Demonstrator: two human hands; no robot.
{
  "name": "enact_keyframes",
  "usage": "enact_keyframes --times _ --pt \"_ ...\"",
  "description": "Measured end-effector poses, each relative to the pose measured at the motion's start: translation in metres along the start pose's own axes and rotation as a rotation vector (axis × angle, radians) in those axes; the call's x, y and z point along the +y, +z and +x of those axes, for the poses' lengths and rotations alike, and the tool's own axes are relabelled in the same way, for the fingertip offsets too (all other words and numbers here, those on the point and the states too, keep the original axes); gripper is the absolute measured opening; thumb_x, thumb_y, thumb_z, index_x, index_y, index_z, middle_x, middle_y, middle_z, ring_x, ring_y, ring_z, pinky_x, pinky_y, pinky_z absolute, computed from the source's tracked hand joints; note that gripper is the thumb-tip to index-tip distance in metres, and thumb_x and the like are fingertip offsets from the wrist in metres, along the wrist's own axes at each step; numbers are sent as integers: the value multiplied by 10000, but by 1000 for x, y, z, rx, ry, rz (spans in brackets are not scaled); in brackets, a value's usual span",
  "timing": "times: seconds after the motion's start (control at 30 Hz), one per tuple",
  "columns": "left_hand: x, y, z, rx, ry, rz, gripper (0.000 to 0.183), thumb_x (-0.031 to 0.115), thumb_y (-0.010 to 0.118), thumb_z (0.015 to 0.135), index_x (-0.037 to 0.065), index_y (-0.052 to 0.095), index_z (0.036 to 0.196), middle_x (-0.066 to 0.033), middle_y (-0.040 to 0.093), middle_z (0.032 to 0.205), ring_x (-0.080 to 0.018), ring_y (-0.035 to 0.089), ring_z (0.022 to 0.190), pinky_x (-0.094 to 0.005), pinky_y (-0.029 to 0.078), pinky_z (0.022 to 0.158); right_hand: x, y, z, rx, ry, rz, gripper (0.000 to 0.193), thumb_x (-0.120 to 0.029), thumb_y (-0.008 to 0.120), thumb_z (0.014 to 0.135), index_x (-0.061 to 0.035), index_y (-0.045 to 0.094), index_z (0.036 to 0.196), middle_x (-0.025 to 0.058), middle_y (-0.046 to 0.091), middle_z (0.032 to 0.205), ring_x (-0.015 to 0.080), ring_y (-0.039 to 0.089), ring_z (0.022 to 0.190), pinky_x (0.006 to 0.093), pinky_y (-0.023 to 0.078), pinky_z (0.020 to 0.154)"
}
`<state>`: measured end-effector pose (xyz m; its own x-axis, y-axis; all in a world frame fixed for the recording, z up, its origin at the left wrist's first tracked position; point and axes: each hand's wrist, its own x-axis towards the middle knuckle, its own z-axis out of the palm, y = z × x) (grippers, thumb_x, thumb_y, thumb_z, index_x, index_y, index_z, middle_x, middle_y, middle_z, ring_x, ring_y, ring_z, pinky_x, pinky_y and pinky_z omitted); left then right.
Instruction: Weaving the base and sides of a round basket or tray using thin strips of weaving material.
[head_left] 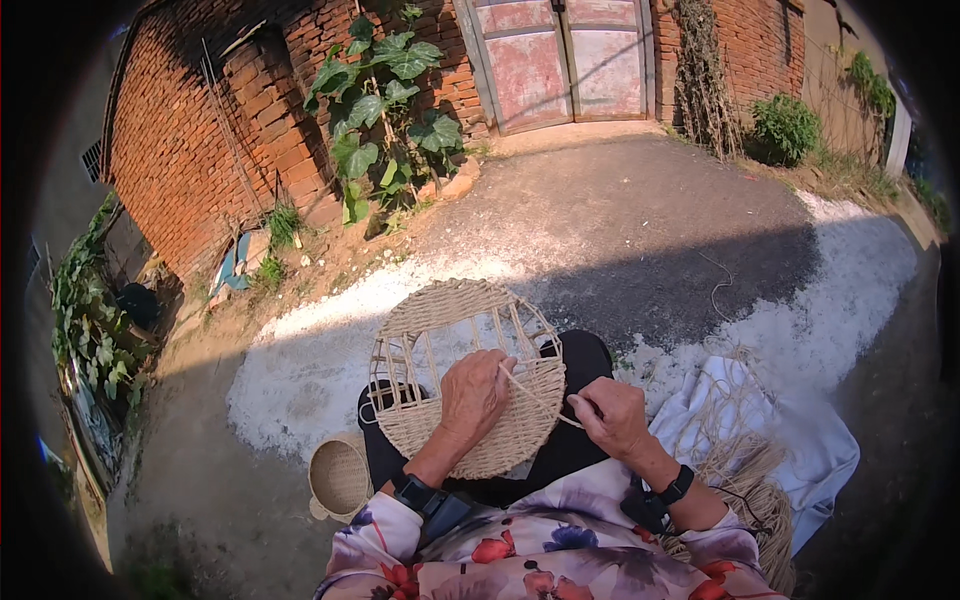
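Head view, watched from my remote seat. Woven disc [515,438] lies on the lap, face up toward me; near round, so I read no clear long axis. Its unwoven band runs left to right, bare ribs pointing away from the body. Far rim overhangs toward open pavement [640,300]; small basket [340,480] near on the left, fibre heap [735,460] on white cloth [825,470] at right. Left hand [475,395] palm down on the weave, fingers bent; whether they pinch, I can't tell. Right hand [612,418] off the right rim, curled narrow on the cord [537,394].
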<state>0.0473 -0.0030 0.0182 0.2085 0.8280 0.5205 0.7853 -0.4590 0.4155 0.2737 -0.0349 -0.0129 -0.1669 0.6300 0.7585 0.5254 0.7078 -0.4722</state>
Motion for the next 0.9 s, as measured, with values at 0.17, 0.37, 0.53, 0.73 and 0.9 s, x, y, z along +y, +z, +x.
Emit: enact_keyframes --times 0.17,0.37,0.53,0.73,0.9 --pt "4 -14 7 -146 -118 68 275 246 603 928 19 680 795 -223 662 715 -415 666 698 -516 505 649 -17 -6 10 93 -201 55 188 -59 806 716 -64 620 738 56 572 631 226 562 521 353 406 466" --pt "0 -20 4 -274 -135 56 307 273 575 932 34 685 774 -229 651 690 -424 659 681 -529 501 637 -53 -15 3 -250 -243 28 210 -180 772 798 -48 644 900 69 597 750 252 599 594 333 445 508" --pt "-3 -21 27 -151 -87 -43 254 266 592 943 50 690 849 -221 650 687 -422 658 681 -526 500 639 -14 20 25 -348 97 -342 624 -374 692 883 -61 505 1389 196 514 1329 351 554 1124 456 450 871" --pt "-8 5 55 -67 135 -8 180 136 611 925 96 709 1070 -178 658 691 -381 670 676 -469 515 637 -1 49 23 -352 121 -351 642 -483 675 882 -81 563 1369 202 473 1393 348 503 1181 466 383 938" --pt "1 2 52 -231 86 -25 459 25 568 886 145 575 1330 -239 680 823 -419 679 785 -507 524 724 21 46 25 -408 149 -202 512 -455 691 877 -72 665 1214 211 465 1409 365 488 1208 480 375 956"
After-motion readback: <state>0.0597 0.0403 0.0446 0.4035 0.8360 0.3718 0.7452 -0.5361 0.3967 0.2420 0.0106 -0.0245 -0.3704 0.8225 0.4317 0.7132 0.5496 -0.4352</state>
